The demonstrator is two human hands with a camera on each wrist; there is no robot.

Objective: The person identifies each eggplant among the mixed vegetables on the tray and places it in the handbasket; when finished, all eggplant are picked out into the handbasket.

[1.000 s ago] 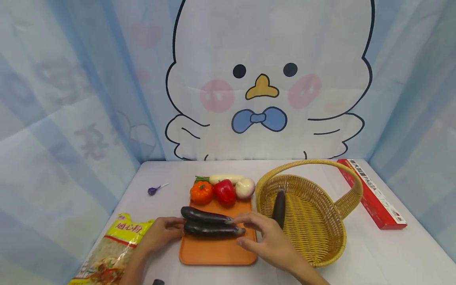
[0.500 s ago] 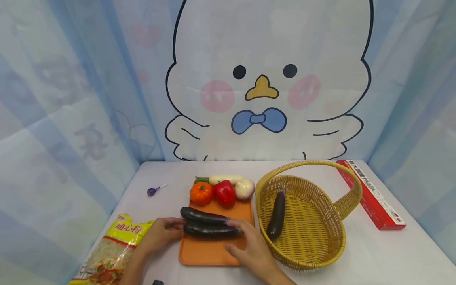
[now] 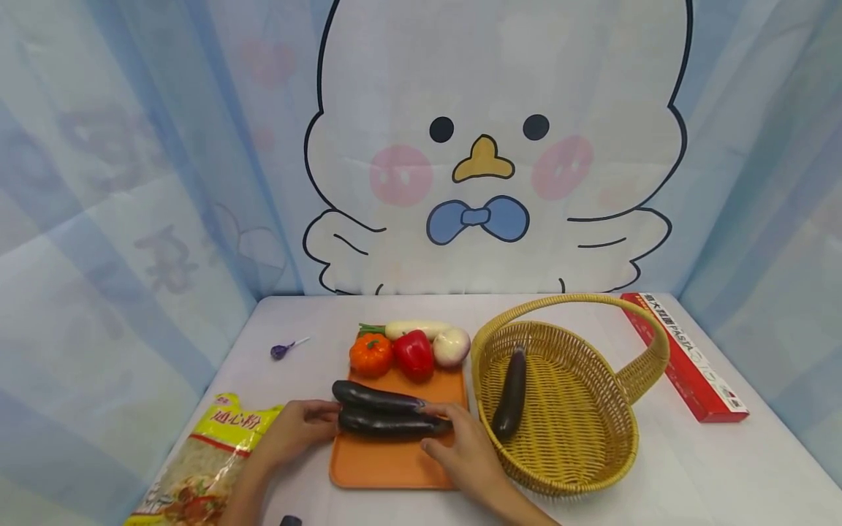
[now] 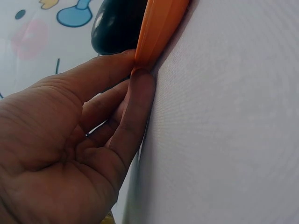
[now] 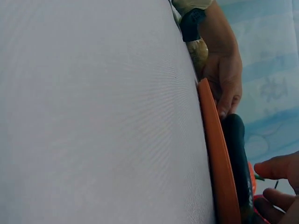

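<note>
Two dark purple eggplants lie side by side across an orange tray [image 3: 388, 467], the upper eggplant [image 3: 371, 397] just behind the lower eggplant [image 3: 388, 424]. My left hand [image 3: 299, 431] pinches the tray's left edge between thumb and fingers, as the left wrist view shows. At the eggplants' stem ends hovers my right hand [image 3: 470, 449], fingers spread and thumb apart; its fingertips overlap the stems in the head view. A third eggplant [image 3: 511, 394] rests in the wicker basket [image 3: 628, 446] on the right.
Behind the eggplants sit an orange pumpkin [image 3: 371, 356], a red bell pepper [image 3: 414, 356], a white radish [image 3: 414, 329] and a whitish round vegetable [image 3: 452, 347]. A lollipop [image 3: 281, 351] and a noodle bag [image 3: 210, 460] lie left, a red pasta box [image 3: 691, 365] right.
My right hand has moved left from beside the basket to the eggplants' stem ends. The third eggplant, partly hidden before, shows whole in the basket. My left hand stays at the tray edge.
</note>
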